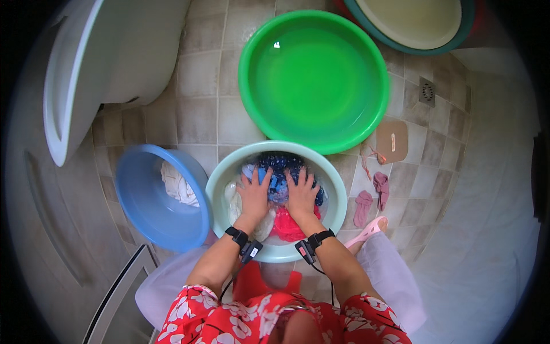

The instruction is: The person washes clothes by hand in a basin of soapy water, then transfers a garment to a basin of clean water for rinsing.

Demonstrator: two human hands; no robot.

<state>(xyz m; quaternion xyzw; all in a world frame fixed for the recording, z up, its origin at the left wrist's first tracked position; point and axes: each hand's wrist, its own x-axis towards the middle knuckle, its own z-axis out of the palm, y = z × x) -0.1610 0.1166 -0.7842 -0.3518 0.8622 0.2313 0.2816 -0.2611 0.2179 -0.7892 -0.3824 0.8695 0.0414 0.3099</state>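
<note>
Wet laundry [279,182], mostly dark blue w/ a red piece [287,225] and smth pale at the near side, sits in soapy water in the pale green basin [337,182] right in front of the person. Both hands are pressed flat on top of the pile: left hand [254,195] and right hand [301,194] side by side, fingers spread wide, palms down, nothing gripped, just pushing into the cloth. Looks to me like the wash/knead step, mid-soak; the next move prob needs fingers to close and gather a piece before it can be rubbed or lifted.

Just left, touching the basin's rim, a blue basin [143,198] tilted, w/ a whitish cloth [179,184] in it. Beyond, a big green basin [313,80] holding clear water, no clothes. Top right, another tub [409,23], cut off by the frame. Right side on the tile floor [197,114]: two pink socks [372,198], a tan brush-like pad [392,141], a floor drain [427,90].

Can't tell how many garments lie under the hands or how deep the water is; foam blurs it.
</note>
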